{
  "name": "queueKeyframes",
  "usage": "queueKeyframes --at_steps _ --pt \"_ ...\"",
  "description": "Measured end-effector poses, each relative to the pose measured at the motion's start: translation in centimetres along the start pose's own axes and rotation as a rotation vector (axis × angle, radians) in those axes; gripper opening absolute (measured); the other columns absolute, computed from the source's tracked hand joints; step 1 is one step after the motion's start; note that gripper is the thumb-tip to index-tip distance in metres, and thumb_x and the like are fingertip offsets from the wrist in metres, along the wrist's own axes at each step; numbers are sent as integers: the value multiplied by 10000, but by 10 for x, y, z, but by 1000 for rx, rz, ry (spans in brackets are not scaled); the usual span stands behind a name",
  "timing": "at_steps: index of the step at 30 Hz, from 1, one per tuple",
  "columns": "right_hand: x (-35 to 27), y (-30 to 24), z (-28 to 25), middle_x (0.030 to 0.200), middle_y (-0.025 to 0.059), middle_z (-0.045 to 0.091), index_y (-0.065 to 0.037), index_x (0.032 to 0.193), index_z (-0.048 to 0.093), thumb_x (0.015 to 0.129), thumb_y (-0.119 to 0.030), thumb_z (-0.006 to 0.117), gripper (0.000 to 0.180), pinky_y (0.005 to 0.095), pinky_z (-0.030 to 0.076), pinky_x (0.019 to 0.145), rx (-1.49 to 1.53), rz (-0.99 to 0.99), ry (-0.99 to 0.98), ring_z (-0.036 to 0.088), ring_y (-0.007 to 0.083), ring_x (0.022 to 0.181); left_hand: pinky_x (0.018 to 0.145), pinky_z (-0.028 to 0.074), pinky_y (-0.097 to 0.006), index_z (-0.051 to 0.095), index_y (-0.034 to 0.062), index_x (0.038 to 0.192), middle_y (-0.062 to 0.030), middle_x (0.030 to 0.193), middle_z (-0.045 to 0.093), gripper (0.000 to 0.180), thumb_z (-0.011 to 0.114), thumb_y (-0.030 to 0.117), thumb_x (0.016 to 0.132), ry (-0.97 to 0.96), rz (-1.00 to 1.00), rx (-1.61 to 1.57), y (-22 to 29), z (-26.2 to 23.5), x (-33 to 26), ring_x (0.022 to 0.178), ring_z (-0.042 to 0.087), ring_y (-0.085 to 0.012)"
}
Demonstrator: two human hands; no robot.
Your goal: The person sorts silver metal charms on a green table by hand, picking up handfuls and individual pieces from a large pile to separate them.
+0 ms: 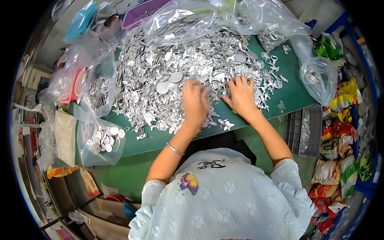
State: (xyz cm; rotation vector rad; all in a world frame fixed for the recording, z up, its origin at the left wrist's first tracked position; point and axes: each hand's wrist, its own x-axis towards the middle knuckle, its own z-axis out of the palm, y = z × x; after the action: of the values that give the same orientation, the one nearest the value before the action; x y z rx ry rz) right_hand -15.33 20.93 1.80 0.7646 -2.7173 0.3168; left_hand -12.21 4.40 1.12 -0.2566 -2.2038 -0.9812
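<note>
A wide heap of small silver-grey metal castings [148, 64] covers much of the green tabletop [294, 86]. Discs, open rings and figure-shaped pieces are mixed in it. At the heap's near edge my left hand [195, 102] is over the pieces, its fingers curled down and smeared by motion; whether anything is in them is hidden. Close to its right, my right hand [241, 98] rests on the pieces with its fingers apart and visibly grips nothing. A plain round disc [163, 88] lies left of my left hand. A few loose castings [225, 124] lie by the table's near edge.
A clear bag of round discs [107, 140] sits at the table's left corner, below another bag of castings [102, 90]. Clear plastic sheeting [180, 22] and a purple tub [140, 14] stand behind the heap. Right of the table are a grey crate [310, 132] and shelved colourful packages [344, 96].
</note>
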Motion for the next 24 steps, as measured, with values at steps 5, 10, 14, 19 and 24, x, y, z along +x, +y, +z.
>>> queueKeyframes --at_steps 5,10,14,19,24 --pt "1 -8 4 858 113 500 -26 769 559 673 -173 640 193 508 286 906 -50 -28 49 464 275 908 817 388 -399 517 -15 879 -178 935 501 127 561 -18 760 67 -119 177 -32 -24 34 916 488 -351" --pt "-4 11 9 842 54 544 -57 730 570 682 -87 610 70 483 290 887 185 -8 263 493 232 909 945 343 -453 513 33 1096 -165 1152 484 385 603 -12 724 -51 -106 -34 -6 -39 2 1118 438 -336" --pt "-3 26 6 846 67 598 -52 760 571 715 -91 610 71 379 307 872 465 109 315 520 248 878 953 230 -629 531 98 1103 -99 1306 386 429 668 89 697 -455 42 236 19 -51 -36 1236 316 -337" --pt "3 28 3 737 23 573 8 849 548 865 -74 530 85 220 427 668 1057 555 367 542 90 722 919 160 -714 543 143 1071 -60 1379 317 442 707 176 662 -567 -21 415 -2 -57 -58 1262 279 -330" --pt "11 17 -6 840 108 601 -10 1037 472 863 -61 479 181 329 505 706 2123 660 221 596 230 728 944 167 -676 611 110 832 -88 1274 426 173 691 134 681 -340 -19 301 -14 -59 -48 1221 330 -332"
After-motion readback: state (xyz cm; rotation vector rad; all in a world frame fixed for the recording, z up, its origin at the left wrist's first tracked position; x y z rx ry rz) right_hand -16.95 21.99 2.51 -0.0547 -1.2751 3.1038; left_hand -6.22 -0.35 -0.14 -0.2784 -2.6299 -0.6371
